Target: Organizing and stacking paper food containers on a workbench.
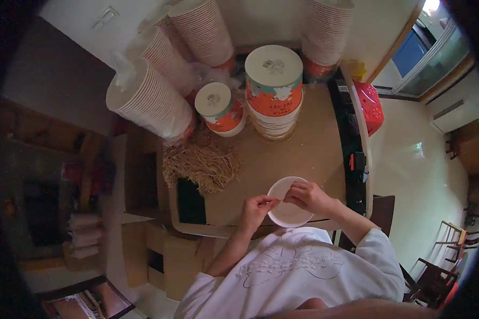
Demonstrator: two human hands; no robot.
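A white round paper tub (291,217) stands at the table's front edge, against my shirt, with its pale inside showing. My left hand (256,211) is at its left rim, thumb and fingertips pinched together. Over the far part of the opening, my right hand (307,196) is closed too, its fingertips almost meeting the left ones. Something thin and pale seems to run between them, too small to make out. Left of the tub lies a tangled heap of brown cords (202,164). Behind stand a stack of upturned orange-and-white paper tubs (274,98) and a shorter one (221,114).
Tall plastic-wrapped tub stacks (149,98) line the table's back left, with another stack (327,34) at the back right. Brown cardboard (319,143) covers the tabletop. A small black-and-orange object (357,161) lies along the right edge, and a red basket (368,109) stands beyond it.
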